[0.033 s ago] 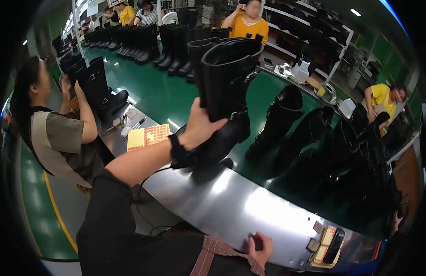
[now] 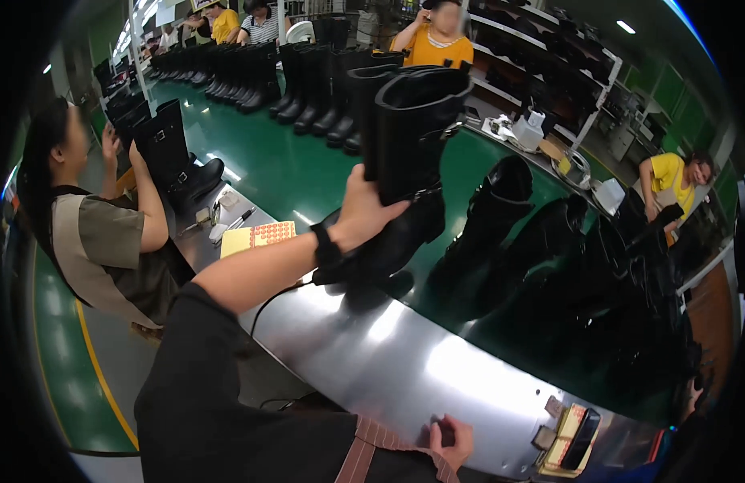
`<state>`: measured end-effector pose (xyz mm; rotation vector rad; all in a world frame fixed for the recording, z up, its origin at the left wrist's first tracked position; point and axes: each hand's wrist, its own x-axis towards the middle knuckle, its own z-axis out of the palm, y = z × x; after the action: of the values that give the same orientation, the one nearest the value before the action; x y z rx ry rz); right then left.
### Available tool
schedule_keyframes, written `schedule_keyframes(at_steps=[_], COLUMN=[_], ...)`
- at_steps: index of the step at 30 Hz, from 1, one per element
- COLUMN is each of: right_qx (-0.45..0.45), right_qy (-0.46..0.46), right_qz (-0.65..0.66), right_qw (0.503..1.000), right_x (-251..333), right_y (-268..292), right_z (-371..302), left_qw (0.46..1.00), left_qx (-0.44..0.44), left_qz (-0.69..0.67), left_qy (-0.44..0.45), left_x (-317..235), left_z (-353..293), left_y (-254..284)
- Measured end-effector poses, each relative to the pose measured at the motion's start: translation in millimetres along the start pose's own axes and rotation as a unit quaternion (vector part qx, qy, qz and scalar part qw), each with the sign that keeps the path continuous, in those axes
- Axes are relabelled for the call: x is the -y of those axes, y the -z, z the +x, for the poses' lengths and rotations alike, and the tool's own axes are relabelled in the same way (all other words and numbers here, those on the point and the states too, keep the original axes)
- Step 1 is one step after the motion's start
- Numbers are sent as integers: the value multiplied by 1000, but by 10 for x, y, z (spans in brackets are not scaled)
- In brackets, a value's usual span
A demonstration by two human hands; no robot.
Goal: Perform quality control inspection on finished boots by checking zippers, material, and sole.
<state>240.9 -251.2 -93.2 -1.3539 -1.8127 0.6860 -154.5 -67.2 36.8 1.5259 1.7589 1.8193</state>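
Observation:
A pair of tall black buckled boots (image 2: 416, 137) stands in front of me over the table's edge, one boot partly hiding the other. Around the lower shaft of this pair, near the ankle, my left hand (image 2: 366, 211) is closed, thumb towards the buckle strap. My right hand (image 2: 450, 443) is low by my striped apron tie (image 2: 380, 435), above the metal edge, fingers curled towards the thumb. Whether something small sits in that pinch is too unclear to make out.
A steel ledge (image 2: 364, 354) borders the green table (image 2: 251, 161). Black boots (image 2: 501, 193) crowd the right side, others line the far side. A phone (image 2: 581, 435) lies on sticker sheets at right; another sticker sheet (image 2: 260, 235) lies left. A co-worker (image 2: 107, 217) handles boots at left.
My left hand and the boots have shifted a little to the right. My right hand has barely moved.

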Motion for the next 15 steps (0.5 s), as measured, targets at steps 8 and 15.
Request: schedule_keyframes(at_steps=[8,15], right_qx=[33,98], right_qy=[100,39], right_qz=[-62,-83], right_qw=[993,991], right_x=[190,114], right_y=[52,80], right_z=[337,479], left_qw=[971,850], left_qx=[-10,215], left_qz=[237,456], left_qy=[39,154], left_x=[1084,2095], left_z=[2037,1734], left_y=[-1687,-2160])
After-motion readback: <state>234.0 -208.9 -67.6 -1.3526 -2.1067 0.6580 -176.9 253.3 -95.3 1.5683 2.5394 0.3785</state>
